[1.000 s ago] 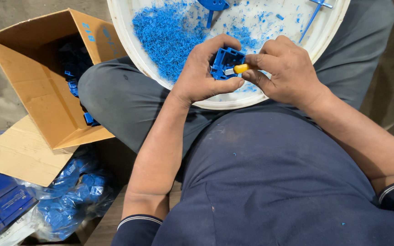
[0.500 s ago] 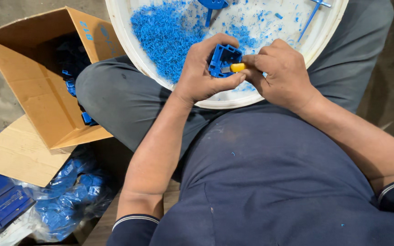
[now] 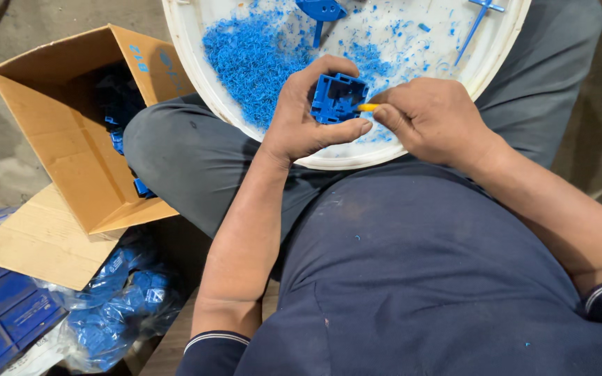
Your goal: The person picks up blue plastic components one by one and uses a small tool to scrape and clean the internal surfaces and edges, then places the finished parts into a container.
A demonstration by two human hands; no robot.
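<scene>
A blue moulded plastic part (image 3: 338, 98) is being held up over the white basin (image 3: 503, 52), clasped in the left hand (image 3: 308, 115): the thumb is being pressed along its lower edge and the fingers are being curled over its top, so the hand is closed firmly around it. The open, ribbed face of the part is being turned toward the camera. From the right, a small yellow-handled tool (image 3: 368, 107) is being pinched tight between thumb and fingertips of the right hand (image 3: 430, 118), and its tip is being brought against the part's right edge. The tool's long axis is being kept roughly level, pointing leftward into the part, so the part is lying just left of the right fingertips, touching or nearly touching the tip; the blade itself cannot be made out. Blue shavings (image 3: 256, 59) are being piled in the basin behind the hands. A cardboard box (image 3: 64, 146) with more blue pieces is being left open at the left knee.
</scene>
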